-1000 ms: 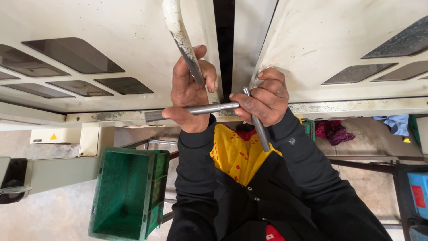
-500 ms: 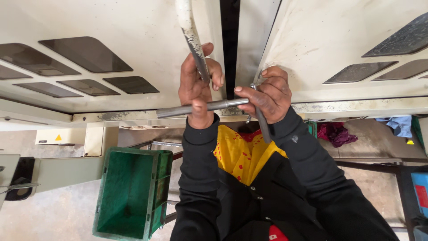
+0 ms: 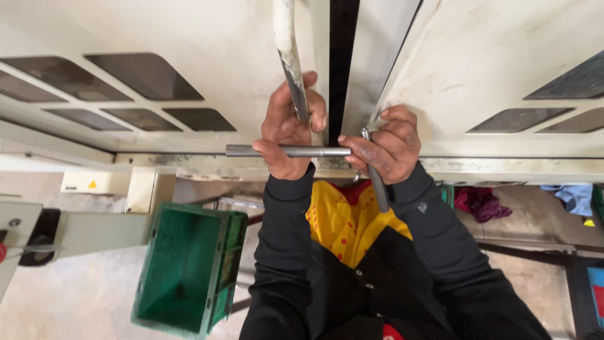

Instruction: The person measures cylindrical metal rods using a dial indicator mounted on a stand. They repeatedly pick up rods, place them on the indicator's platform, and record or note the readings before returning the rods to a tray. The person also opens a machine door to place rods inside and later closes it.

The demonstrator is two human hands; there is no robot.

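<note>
Hands are gripping a metal rod (image 3: 286, 151) below the cream panel (image 3: 189, 38): left hand (image 3: 286, 135) is clenching it, right hand (image 3: 387, 145) is clasping its angled end.

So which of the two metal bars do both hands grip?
The level bar: the left hand wraps its middle and the right hand its end. The other bar slants down out of the right hand alone.
</note>
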